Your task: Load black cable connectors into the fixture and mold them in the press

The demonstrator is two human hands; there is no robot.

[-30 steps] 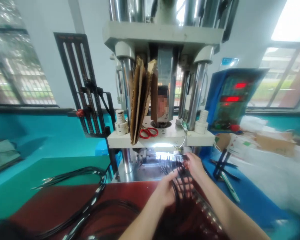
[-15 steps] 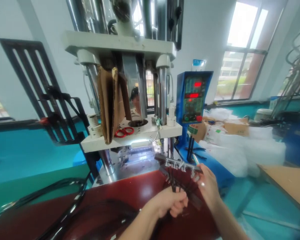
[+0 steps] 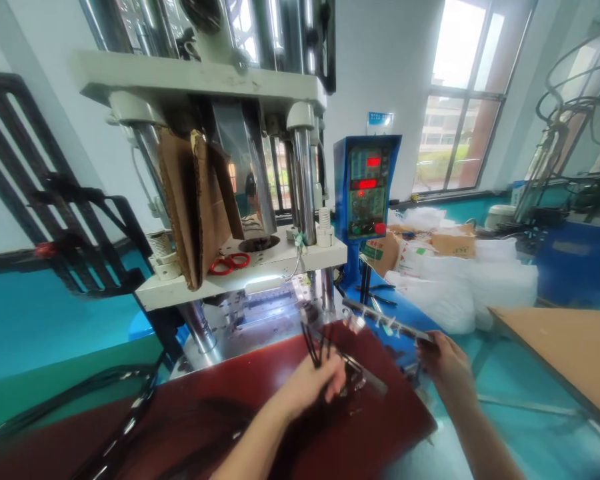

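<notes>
My right hand (image 3: pixel 447 363) is closed round one end of a narrow dark metal bar (image 3: pixel 405 327) with several small pale pieces along it. The bar is lifted, slanting away to the left over the table's right edge. Closed in a loose fist, my left hand (image 3: pixel 313 380) grips several thin black cables (image 3: pixel 310 343) whose ends stick up above the fingers. Just beyond that hand, a second metal bar (image 3: pixel 373 380) lies on the dark red table (image 3: pixel 260 373), partly hidden by the fingers. Small pieces beside it are blurred.
A large press (image 3: pixel 240 273) stands behind the table, with red-handled scissors (image 3: pixel 230 263) and folded cardboard (image 3: pixel 185 207) on it. A blue control box (image 3: pixel 366 190) with red displays is to its right. Black cables (image 3: pixel 130 420) loop at left; white bags (image 3: pixel 500 287) lie at right.
My right hand has moved right and away from my left hand, carrying the bar. The second bar on the table now shows more clearly. The view has turned to the right.
</notes>
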